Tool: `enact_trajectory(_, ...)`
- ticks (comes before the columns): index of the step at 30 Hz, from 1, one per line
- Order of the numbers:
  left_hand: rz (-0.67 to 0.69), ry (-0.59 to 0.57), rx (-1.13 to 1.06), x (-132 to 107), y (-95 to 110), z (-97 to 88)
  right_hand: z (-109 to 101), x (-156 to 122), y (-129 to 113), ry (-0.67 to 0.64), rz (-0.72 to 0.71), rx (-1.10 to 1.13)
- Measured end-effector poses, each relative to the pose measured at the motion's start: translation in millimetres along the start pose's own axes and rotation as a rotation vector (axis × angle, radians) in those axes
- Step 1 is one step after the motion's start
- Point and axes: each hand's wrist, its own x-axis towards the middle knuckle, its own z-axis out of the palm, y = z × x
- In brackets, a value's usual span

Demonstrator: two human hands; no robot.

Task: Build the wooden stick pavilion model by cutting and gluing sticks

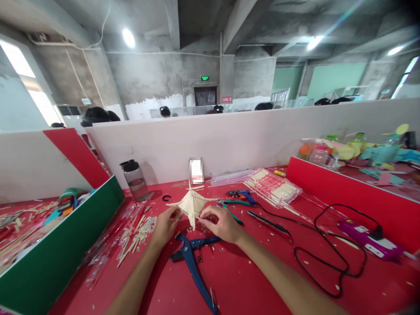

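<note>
Stick model (193,202), packet (298,192) of sticks (269,185)

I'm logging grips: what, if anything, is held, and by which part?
The left hand and right hand appear to hold the pale stick structure by its lower left and lower right edges; exact contact is unclear.

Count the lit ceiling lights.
3: a left light, a right-of-centre light and a far-right light. The concrete beams may hide others.
</note>
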Motion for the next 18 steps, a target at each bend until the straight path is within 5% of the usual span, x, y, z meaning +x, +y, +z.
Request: enact_trajectory(18,-0.235,0.183,0.026,8,-23,-7.2,-1,2,-2,-0.014,0.005,-0.022)
